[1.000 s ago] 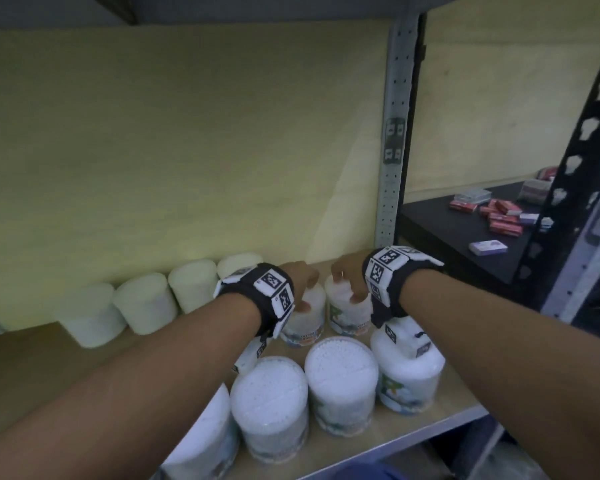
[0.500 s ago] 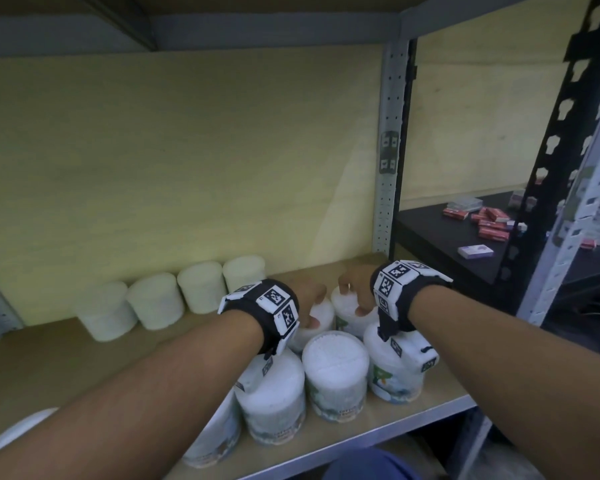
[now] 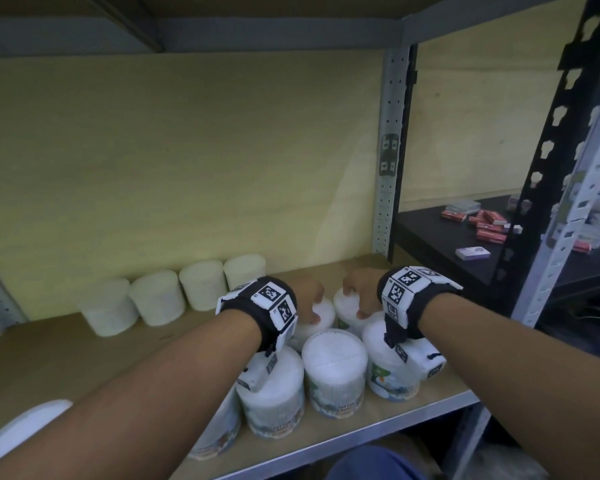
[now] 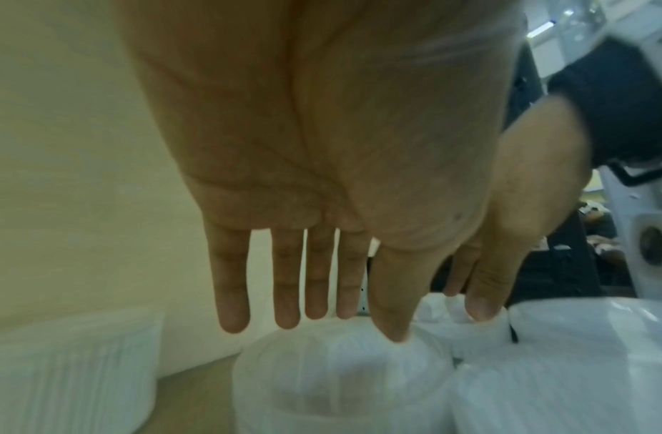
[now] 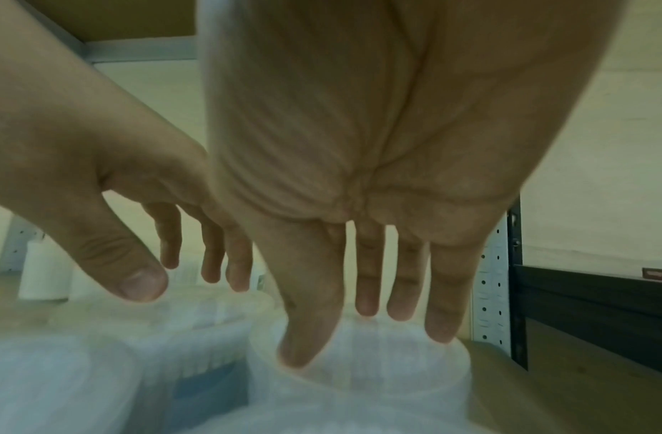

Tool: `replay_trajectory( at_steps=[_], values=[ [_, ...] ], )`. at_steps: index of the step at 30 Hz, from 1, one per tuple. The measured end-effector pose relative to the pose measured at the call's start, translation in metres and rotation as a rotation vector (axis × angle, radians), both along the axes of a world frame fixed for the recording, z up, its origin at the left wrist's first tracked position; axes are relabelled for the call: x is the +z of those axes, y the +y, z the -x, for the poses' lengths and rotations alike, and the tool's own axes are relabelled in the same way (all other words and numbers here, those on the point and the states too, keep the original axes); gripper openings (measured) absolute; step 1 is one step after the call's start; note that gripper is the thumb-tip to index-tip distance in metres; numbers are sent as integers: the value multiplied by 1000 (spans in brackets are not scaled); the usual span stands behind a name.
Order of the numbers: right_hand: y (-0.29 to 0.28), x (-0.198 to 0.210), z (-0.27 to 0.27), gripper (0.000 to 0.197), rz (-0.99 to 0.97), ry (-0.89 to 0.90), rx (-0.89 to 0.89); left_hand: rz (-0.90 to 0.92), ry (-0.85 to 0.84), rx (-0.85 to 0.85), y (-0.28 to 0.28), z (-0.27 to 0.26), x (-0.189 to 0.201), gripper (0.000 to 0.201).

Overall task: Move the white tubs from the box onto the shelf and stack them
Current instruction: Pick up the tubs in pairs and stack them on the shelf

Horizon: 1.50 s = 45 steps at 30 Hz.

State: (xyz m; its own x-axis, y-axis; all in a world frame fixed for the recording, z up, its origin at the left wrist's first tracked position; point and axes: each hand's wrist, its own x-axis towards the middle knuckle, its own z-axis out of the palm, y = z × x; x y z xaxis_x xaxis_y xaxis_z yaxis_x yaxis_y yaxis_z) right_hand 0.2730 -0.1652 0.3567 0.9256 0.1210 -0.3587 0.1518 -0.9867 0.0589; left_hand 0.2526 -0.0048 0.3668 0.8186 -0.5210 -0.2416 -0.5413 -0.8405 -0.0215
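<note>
Left hand (image 3: 307,295) and right hand (image 3: 359,289) hover, fingers (image 4: 231,293) spread straight (holding nothing), over two rear tubs (image 3: 317,318).

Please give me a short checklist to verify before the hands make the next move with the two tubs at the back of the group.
1. Left hand empty, fingers straight over the left rear tub: ok.
2. Right hand empty, fingers straight over the right rear tub: ok.
3. Both rear tubs stand upright on the shelf: ok.
4. Fingertips clear of the lids: cannot tell; the thumbs seem to touch.
5. Front tubs upright, close under the wrists: ok, but withdraw carefully.
6. Any tubs stacked yet: not ok, all in a single layer.
</note>
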Motion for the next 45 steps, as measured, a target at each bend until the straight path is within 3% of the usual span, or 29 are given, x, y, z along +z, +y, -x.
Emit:
replay_trajectory(
  at_steps=[1, 3, 6, 8, 13, 25, 35, 40, 45],
  values=[
    [-1, -3, -6, 81, 4, -29, 12, 29, -4, 17, 4, -2, 3, 46],
    [8, 5, -3, 61, -28, -6, -13, 71, 7, 68, 16, -9, 7, 39],
    [25, 20, -6, 41, -137, -52, -43, 116, 22, 155, 42, -24, 10, 11],
    [39, 21, -12, 38, -208, -93, -29, 135, 9, 211, 61, -31, 14, 15],
    [76, 23, -35, 37, -273, -110, 72, 121, -8, 321, 107, -43, 17, 49],
    [159, 8, -109, 40, -288, -158, 140, 172, -15, 463, 205, -99, -1, 53],
    [197, 0, -138, 59, -113, -118, 206, 205, -44, 448, 215, -136, -21, 54],
    [200, -2, -141, 58, -51, -143, 242, 296, -66, 456, 219, -137, -28, 50],
    [203, -1, -138, 59, -11, -160, 249, 231, -71, 428, 216, -137, -26, 51]
  ],
)
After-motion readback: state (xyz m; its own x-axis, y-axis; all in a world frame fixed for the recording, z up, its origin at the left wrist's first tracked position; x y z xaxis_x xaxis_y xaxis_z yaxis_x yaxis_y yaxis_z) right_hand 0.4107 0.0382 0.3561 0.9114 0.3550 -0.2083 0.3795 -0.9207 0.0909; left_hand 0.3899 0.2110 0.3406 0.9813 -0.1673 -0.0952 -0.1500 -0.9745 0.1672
